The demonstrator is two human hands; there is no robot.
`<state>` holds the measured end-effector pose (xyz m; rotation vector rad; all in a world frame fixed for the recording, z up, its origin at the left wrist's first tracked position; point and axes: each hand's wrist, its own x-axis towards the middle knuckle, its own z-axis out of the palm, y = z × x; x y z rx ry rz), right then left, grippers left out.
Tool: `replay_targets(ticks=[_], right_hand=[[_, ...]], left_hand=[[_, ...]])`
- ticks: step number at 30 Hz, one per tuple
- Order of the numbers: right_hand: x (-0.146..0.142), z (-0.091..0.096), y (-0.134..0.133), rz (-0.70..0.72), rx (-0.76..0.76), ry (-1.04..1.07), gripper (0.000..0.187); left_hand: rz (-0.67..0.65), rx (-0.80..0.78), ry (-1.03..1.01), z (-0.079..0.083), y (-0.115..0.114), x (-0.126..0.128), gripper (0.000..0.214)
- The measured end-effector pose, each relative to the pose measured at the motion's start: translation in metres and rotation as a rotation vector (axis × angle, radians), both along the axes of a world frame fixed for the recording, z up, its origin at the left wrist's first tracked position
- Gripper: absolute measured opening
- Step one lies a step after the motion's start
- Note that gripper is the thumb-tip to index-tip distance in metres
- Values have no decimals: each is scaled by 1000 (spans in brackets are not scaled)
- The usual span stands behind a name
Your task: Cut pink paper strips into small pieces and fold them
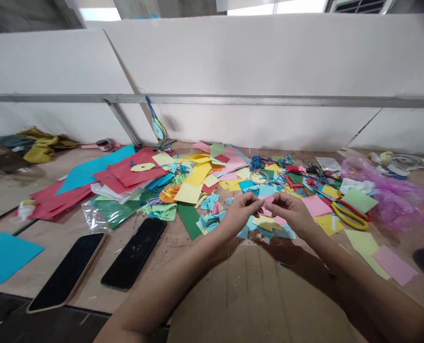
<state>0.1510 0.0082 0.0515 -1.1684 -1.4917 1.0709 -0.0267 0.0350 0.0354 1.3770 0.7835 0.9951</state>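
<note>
Between my two hands is a small piece of pink paper (268,200), partly covered by the fingers. My left hand (243,209) pinches its left side between thumb and fingertips. From the other side, my right hand (289,212) grips it the same way, thumb towards the left. Both hands hover over a heap of coloured paper scraps, with light blue pieces (210,221) and a pale yellow piece (264,222) close by. Right of my right hand lie scissors (349,216) with yellow and red handles, near a pink sheet (316,206).
Two phones (133,255) lie at the left front. Red sheets (135,167), a blue sheet (12,256) and a glue bottle (26,209) are further left. A purple plastic bag (394,190) sits at right. Brown cardboard (258,295) lies before me; a white panel (269,57) stands behind.
</note>
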Motion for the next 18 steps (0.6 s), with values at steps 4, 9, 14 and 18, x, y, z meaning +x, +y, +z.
replay_targets(ticks=[4, 9, 14, 18], right_hand=[[3, -2, -1, -1, 20, -67, 37], [4, 0, -1, 19, 20, -48, 36], [2, 3, -2, 28, 37, -58, 36], [4, 3, -2, 18, 75, -97, 33]], left_hand=[[-33, -8, 47, 2, -6, 0, 38], [-68, 126, 167, 3, -4, -3, 35], [-4, 259, 333, 2, -3, -5, 34], [4, 399, 462, 3, -5, -5, 33]])
